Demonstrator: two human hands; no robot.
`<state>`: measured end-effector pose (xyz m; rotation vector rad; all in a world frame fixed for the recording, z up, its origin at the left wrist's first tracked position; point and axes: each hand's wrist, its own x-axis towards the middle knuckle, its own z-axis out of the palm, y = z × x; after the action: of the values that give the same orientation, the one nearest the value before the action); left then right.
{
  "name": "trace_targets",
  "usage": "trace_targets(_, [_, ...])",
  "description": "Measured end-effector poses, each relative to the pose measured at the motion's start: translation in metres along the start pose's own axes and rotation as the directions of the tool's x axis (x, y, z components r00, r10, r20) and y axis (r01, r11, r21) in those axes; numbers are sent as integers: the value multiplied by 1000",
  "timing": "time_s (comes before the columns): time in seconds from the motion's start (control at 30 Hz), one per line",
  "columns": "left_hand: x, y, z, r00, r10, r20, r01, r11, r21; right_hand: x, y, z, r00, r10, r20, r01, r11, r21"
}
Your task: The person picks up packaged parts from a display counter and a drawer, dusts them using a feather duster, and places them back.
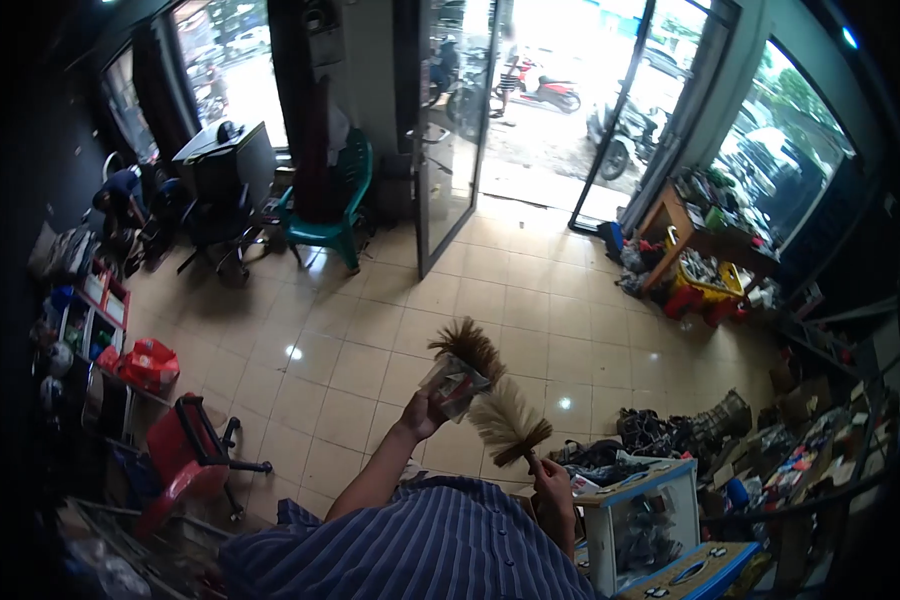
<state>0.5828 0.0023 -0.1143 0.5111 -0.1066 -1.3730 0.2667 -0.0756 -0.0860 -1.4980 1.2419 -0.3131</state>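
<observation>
My left hand [425, 415] is stretched out over the floor, its fingers closed on a clear plastic packet [454, 390]. Something reddish and whitish shows inside the packet, but I cannot make out what. Lower and to the right, my right hand [551, 482] grips the short handle of a feather duster [510, 418]. Its beige and brown feathers point up and left to the packet and seem to touch it. A darker brown tuft shows just beyond the packet. The handle's end is hidden in my right hand.
A glass display case [655, 525] with blue edges stands close by my right side. Boxes and parts [790, 470] lie heaped beyond it. A red office chair [185, 455] is at left, and a green plastic chair [335, 225] stands near the open glass door [455, 150]. Someone bends down [120, 205] at far left.
</observation>
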Motion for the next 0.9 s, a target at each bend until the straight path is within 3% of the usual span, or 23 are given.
trace_targets(0.1, [-2, -4, 8, 995, -101, 3, 101, 995, -17, 2, -8, -4, 999, 30, 34, -31, 999, 10])
trace_targets(0.17, [-6, -12, 20, 997, -48, 62, 54, 992, -110, 2, -20, -7, 998, 18, 58, -20, 999, 27])
trace_targets(0.23, [-6, -27, 18, 988, 58, 144, 11, 901, -433, 7, -17, -7, 999, -7, 54, 1, 994, 111])
trace_targets(0.33, [-3, -36, 9, 993, 77, 88, -37, 919, -393, 12, -29, -8, 996, -88, -35, 93, 982, 166])
trace_targets(0.47, [-1, -36, -9, 991, 126, 45, -97, 906, -412, 14, -32, -11, 996, -62, 61, 51, 984, 169])
trace_targets(0.53, [-1, -29, -10, 991, 110, 80, -71, 920, -386, 22, -15, -9, 969, -247, -13, 233, 930, -284])
trace_targets(0.57, [-1, -26, -10, 989, 94, 113, -47, 932, -360, 25, -7, -7, 969, -248, -9, 236, 929, -286])
trace_targets(0.63, [0, -25, -9, 992, 116, 59, -82, 910, -407, 30, -1, -6, 972, -183, -148, 153, 969, -197])
trace_targets(0.67, [0, -26, -8, 992, 129, 5, -113, 887, -448, 31, 1, -10, 972, -186, -143, 156, 967, -201])
trace_targets(0.73, [6, -33, -29, 991, 132, -1, -118, 883, -455, 25, -4, -14, 999, -46, -1, 46, 999, -10])
trace_targets(0.8, [8, -38, -40, 996, 87, -2, -81, 925, -372, 24, 1, -14, 995, -67, 80, 70, 997, -37])
trace_targets(0.83, [2, -36, -39, 994, 60, 91, -13, 892, -451, 25, 4, -14, 983, -88, 162, 100, 993, -66])
trace_targets(0.87, [3, -32, -37, 996, 50, 74, -17, 921, -388, 29, 8, -13, 976, -194, 95, 212, 943, -257])
trace_targets(0.9, [1, -26, -33, 997, 48, 53, -28, 945, -325, 35, 13, -11, 981, -188, 45, 194, 957, -216])
